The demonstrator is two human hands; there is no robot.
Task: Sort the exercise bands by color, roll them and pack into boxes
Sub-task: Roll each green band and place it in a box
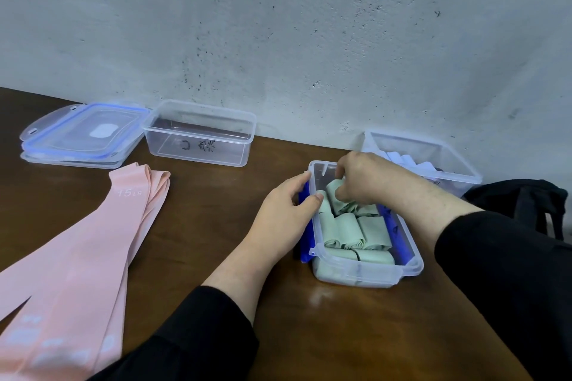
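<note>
A clear plastic box (365,275) stands on the wooden table, packed with several rolled pale green bands (356,232). My right hand (368,179) reaches into its far end and pinches a green roll (335,192). My left hand (284,210) holds the box's left wall, thumb over the rim, fingers on the outside. Dark blue band material (306,241) shows along both sides of the box. Flat pink bands (93,244) marked 15 LB lie spread at the left.
An empty clear box (201,133) stands at the back by the concrete wall, with stacked blue-edged lids (83,133) to its left. Another clear box (433,158) at the back right holds pale rolls. A black bag (523,204) lies at the right.
</note>
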